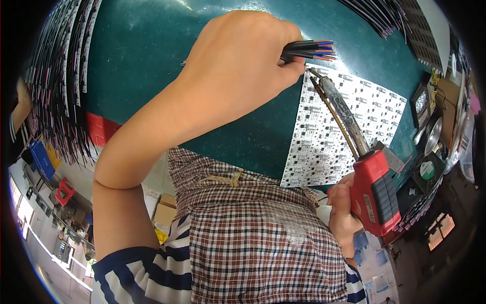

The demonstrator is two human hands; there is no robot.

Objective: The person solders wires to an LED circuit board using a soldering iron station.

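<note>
My left hand (248,61) is closed around a bundle of black cables (306,50), held above the green tabletop (136,55). Stripped orange, blue and dark wire ends point right out of my fist. In my right hand (345,210) is a soldering gun (373,195) with a red and black handle. Its long metal barrel slants up and left, with a thin feed tube alongside. The tip is at the upper left corner of a white circuit board panel (316,144), close below my left fingers. Whether the tip touches a wire or a pad, I cannot tell.
Board strips with many black cables (53,76) hang over the left edge, near a red bin (101,129). More cables (377,15) lie at the far right. A metal dish (434,136) and a black spool (428,169) stand at right. Another person's arm (21,101) shows far left.
</note>
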